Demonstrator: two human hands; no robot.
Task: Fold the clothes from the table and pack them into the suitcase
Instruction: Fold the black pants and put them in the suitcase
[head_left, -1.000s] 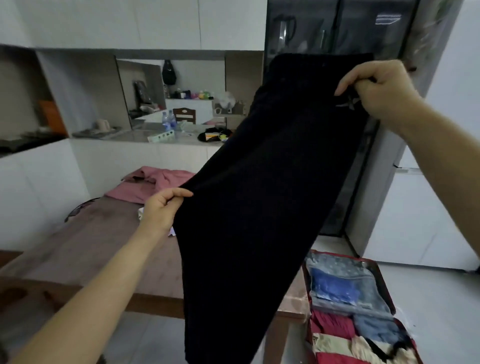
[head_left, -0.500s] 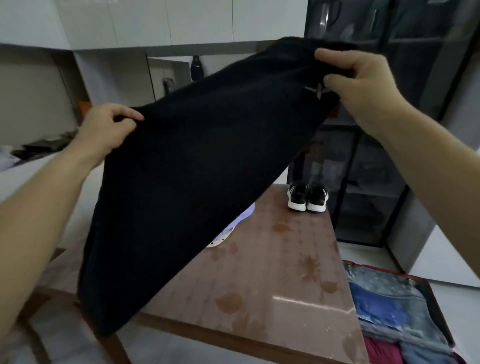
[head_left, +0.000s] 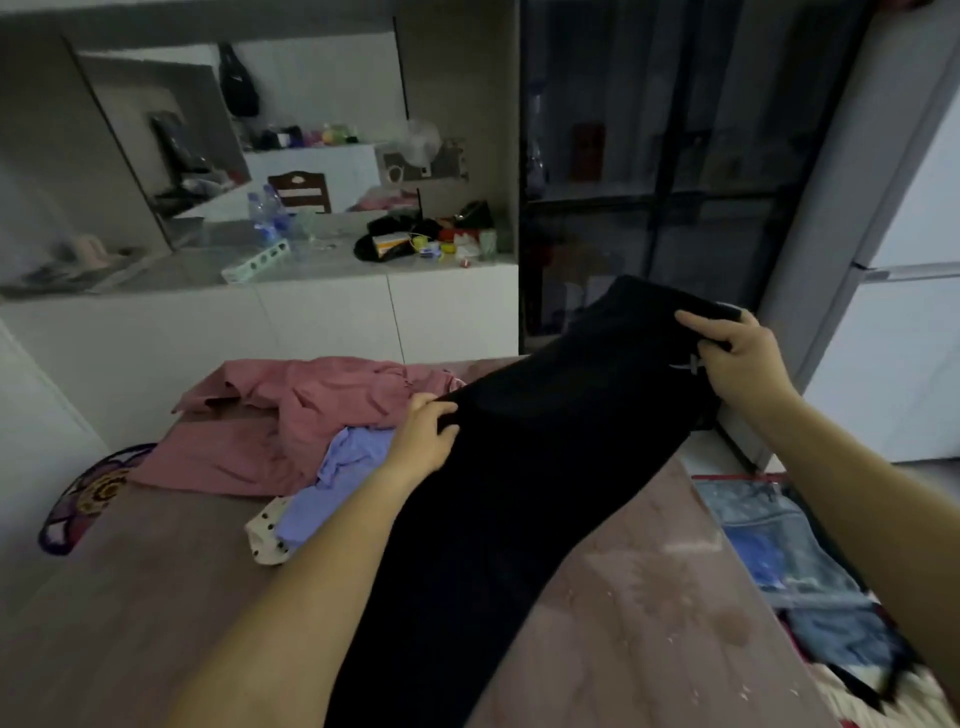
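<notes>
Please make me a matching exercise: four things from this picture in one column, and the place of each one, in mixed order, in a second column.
1. black garment
2. pink garment
3. lilac garment
4. suitcase

A. open on the floor, right of the table
B. crumpled at the table's far end
C. gripped by the left hand and the right hand
D. partly over a dotted cloth

Pairs: 1-C, 2-B, 3-D, 4-A.

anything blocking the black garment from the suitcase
Nothing visible. The left hand and right hand grip the garment over the table; the open suitcase lies right of it, pink clothes and purple cloth left of the garment.
</notes>
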